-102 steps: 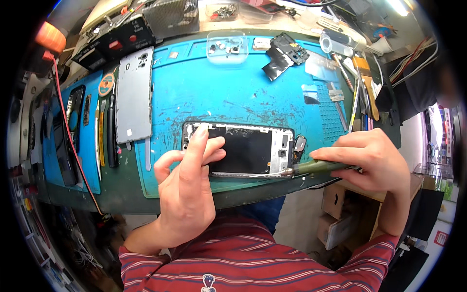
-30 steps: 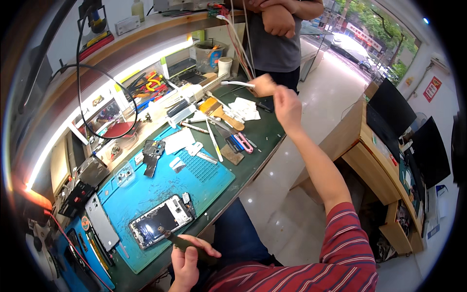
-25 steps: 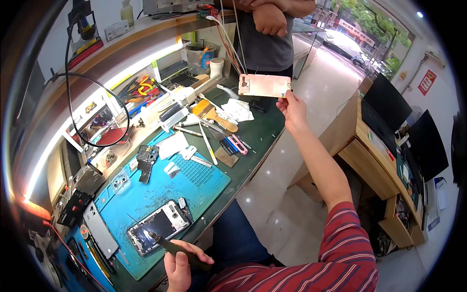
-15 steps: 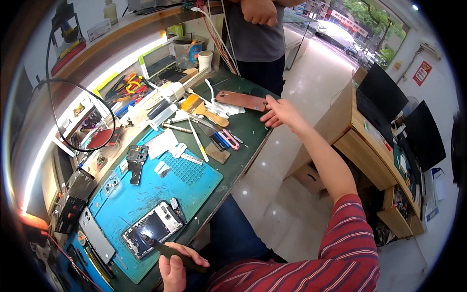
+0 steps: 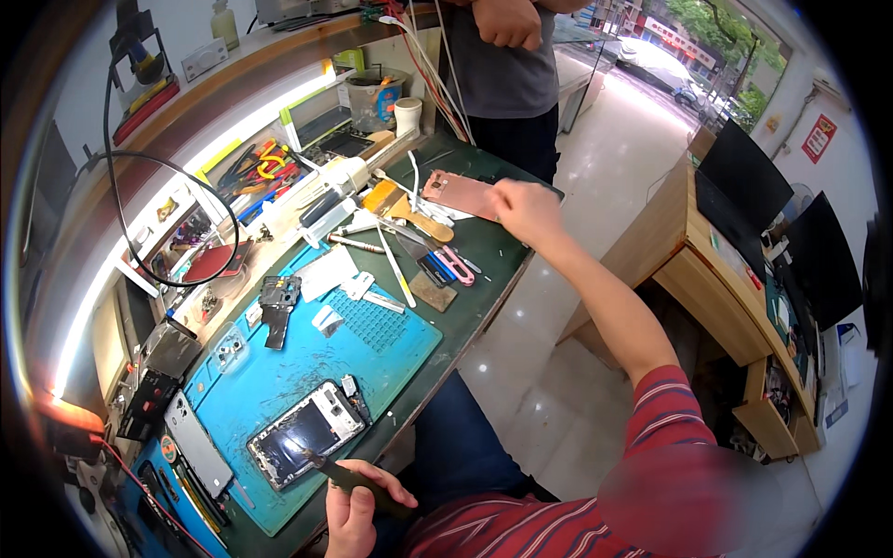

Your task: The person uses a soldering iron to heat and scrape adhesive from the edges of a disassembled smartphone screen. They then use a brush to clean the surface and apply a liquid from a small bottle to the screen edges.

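one opened phone [image 5: 304,433], one tool [image 5: 346,476], one pink cover [image 5: 461,194]

Opened black phone [image 5: 305,433] flat on mat; pinkish panel [image 5: 458,193], perhaps a back cover.

Opened phone [image 5: 304,432] lies on the work mat [image 5: 391,349], near-left part of the bench [image 5: 488,256]. Left hand [image 5: 358,502] at the bench's near edge, just right of the phone; its tool [image 5: 337,472] tip on the phone's near end. Loose phone parts [image 5: 275,302] on the mat, beyond the phone. Right hand [image 5: 526,209] far right, touching a flat back cover [image 5: 462,193] on the bench. Tweezers and hand tools [image 5: 409,237] between mat and cover. Another person [image 5: 512,74] stands beyond the bench's far end.
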A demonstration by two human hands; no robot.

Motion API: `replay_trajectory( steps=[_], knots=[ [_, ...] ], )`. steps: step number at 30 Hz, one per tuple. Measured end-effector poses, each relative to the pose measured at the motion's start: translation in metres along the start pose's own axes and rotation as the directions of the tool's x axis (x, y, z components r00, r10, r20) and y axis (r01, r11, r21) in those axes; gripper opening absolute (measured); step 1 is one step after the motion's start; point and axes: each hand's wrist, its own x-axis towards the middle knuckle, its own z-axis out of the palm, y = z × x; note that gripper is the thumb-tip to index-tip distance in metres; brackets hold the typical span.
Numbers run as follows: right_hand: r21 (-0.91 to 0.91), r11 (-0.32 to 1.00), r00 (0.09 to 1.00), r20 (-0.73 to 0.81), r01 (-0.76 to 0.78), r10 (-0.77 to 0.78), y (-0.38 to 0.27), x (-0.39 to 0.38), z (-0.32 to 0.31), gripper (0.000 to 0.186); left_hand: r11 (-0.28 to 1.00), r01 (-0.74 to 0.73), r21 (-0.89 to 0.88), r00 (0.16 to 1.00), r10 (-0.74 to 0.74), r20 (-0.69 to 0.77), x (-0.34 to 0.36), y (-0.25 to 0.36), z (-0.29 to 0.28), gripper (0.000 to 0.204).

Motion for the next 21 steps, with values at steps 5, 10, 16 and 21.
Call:
replay_trajectory(
  steps=[5,10,16,21],
  knots=[
    [0.731,0.682,0.976,0.132,0.022,-0.172,-0.112,-0.080,-0.078,0.014,0.981,-0.167,-0.102,0.985,0.161,-0.061,0.003,-0.004,0.016,0.041],
    [0.964,0.253,0.625,0.247,-0.082,-0.741,-0.182,-0.164,-0.107,0.065,0.937,-0.291,-0.190,0.953,0.268,-0.139,0.015,-0.018,0.033,0.031],
    [0.825,0.289,0.510,0.536,-0.486,-0.673,-0.207,-0.175,-0.113,0.060,0.938,-0.280,0.205,0.956,0.254,0.143,0.014,-0.020,0.031,0.054],
    [0.785,0.482,0.531,0.618,-0.389,-0.580,-0.163,-0.150,-0.128,0.048,0.917,0.064,0.394,0.939,-0.189,0.287,0.009,0.027,0.023,0.063]
  ],
)
